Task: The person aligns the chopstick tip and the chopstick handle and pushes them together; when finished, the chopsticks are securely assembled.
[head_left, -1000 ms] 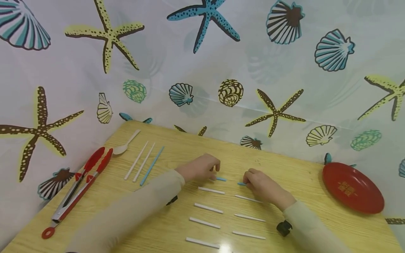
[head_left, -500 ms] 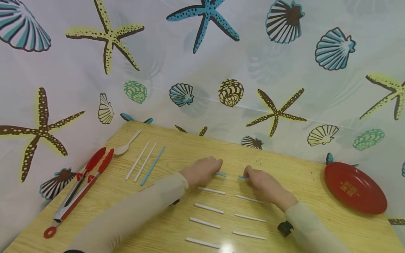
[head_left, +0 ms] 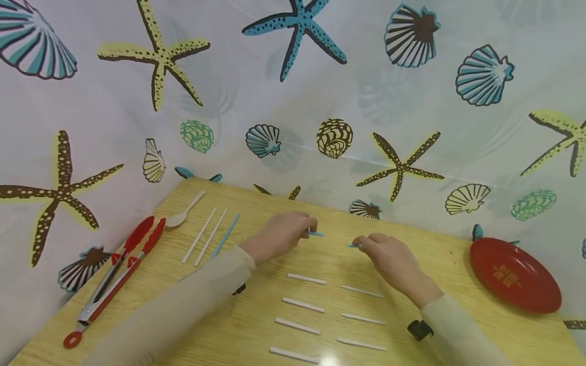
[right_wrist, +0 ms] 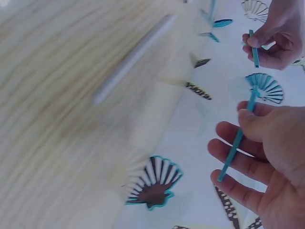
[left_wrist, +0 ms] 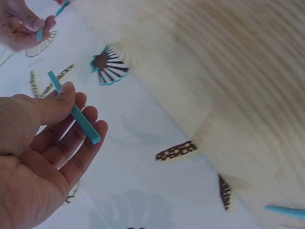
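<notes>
My left hand (head_left: 280,235) pinches a short blue chopstick piece (left_wrist: 86,125) between thumb and fingers. In the left wrist view the piece is squared and slants across the fingers, its thicker end past the fingertips. My right hand (head_left: 389,262) pinches a second blue chopstick piece (right_wrist: 232,149), slimmer, lying across the spread fingers in the right wrist view. The hands face each other above the table, the two pieces apart with a gap between. Nearer to me lie short white chopstick pieces in two columns: thicker ones (head_left: 303,305) at left, thinner ones (head_left: 363,318) at right.
At the left lie two long white chopsticks (head_left: 199,235) and a long blue one (head_left: 226,234), partly behind my left sleeve. Beyond them are a white spoon (head_left: 179,218) and red-tipped tongs (head_left: 114,279). A red oval plate (head_left: 517,274) stands at right. A patterned curtain (head_left: 220,91) borders the table.
Both hands have moved up and away from the white pieces, still pinching the blue pieces. The gap between the hands has widened a little. The white pieces have stayed in place.
</notes>
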Action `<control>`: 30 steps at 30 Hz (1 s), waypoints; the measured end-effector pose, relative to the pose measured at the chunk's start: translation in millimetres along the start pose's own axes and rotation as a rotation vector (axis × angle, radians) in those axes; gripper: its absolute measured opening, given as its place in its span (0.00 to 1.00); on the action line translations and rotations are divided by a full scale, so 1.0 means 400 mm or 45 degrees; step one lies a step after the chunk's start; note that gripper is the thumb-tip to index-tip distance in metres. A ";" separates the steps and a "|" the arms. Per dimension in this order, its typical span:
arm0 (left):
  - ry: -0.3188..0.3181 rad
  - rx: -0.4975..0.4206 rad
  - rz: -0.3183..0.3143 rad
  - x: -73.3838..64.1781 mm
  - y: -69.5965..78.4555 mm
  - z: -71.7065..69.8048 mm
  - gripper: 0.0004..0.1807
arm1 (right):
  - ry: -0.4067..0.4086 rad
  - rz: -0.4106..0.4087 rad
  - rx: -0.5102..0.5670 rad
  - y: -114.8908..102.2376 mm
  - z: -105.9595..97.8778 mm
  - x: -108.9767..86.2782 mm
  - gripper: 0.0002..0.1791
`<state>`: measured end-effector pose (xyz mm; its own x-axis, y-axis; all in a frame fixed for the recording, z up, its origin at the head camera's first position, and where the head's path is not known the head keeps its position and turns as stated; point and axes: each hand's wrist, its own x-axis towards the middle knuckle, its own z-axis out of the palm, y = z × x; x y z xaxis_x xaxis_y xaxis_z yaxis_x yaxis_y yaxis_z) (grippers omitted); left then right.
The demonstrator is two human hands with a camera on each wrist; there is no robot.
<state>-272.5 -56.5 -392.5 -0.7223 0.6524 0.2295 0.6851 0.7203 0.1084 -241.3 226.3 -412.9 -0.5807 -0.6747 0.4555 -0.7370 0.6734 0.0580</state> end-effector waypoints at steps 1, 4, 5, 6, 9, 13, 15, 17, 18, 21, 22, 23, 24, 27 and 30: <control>0.025 0.002 0.015 -0.007 0.005 -0.011 0.07 | 0.033 -0.020 0.004 -0.004 -0.006 0.004 0.14; 0.120 -0.013 0.064 -0.029 0.025 -0.042 0.06 | 0.122 -0.072 0.013 -0.021 -0.028 0.018 0.13; 0.155 -0.019 0.087 -0.038 0.032 -0.052 0.06 | 0.146 -0.086 0.019 -0.028 -0.037 0.022 0.14; 0.191 -0.025 0.113 -0.046 0.038 -0.058 0.06 | 0.168 -0.099 0.025 -0.036 -0.046 0.027 0.14; 0.302 -0.018 0.202 -0.069 0.052 -0.070 0.07 | 0.200 -0.130 0.031 -0.061 -0.072 0.037 0.14; 0.404 -0.007 0.284 -0.087 0.064 -0.072 0.07 | 0.210 -0.149 0.023 -0.087 -0.090 0.045 0.08; 0.439 -0.005 0.308 -0.090 0.067 -0.071 0.07 | 0.213 -0.153 0.014 -0.094 -0.092 0.046 0.12; 0.463 -0.005 0.328 -0.091 0.068 -0.070 0.07 | 0.220 -0.157 0.001 -0.098 -0.090 0.046 0.17; 0.472 -0.002 0.337 -0.090 0.069 -0.069 0.08 | 0.222 -0.156 0.002 -0.099 -0.089 0.046 0.18; 0.490 0.018 0.360 -0.089 0.071 -0.067 0.07 | 0.219 -0.152 0.001 -0.100 -0.087 0.044 0.17; 0.492 0.025 0.367 -0.089 0.072 -0.067 0.08 | 0.220 -0.152 0.000 -0.099 -0.087 0.043 0.15; 0.494 0.041 0.372 -0.088 0.073 -0.067 0.08 | 0.221 -0.153 0.003 -0.100 -0.087 0.043 0.12; 0.496 0.055 0.379 -0.088 0.074 -0.067 0.08 | 0.221 -0.152 0.003 -0.100 -0.086 0.042 0.09; 0.491 0.106 0.394 -0.089 0.077 -0.067 0.09 | 0.250 -0.168 0.002 -0.101 -0.085 0.041 0.13; 0.483 0.153 0.405 -0.089 0.080 -0.066 0.10 | 0.284 -0.180 -0.008 -0.105 -0.085 0.041 0.16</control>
<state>-222.3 -62.7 -371.8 -0.3795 0.7284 0.5704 0.8336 0.5367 -0.1308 -208.0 197.2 -378.0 -0.3813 -0.6795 0.6268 -0.8027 0.5797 0.1402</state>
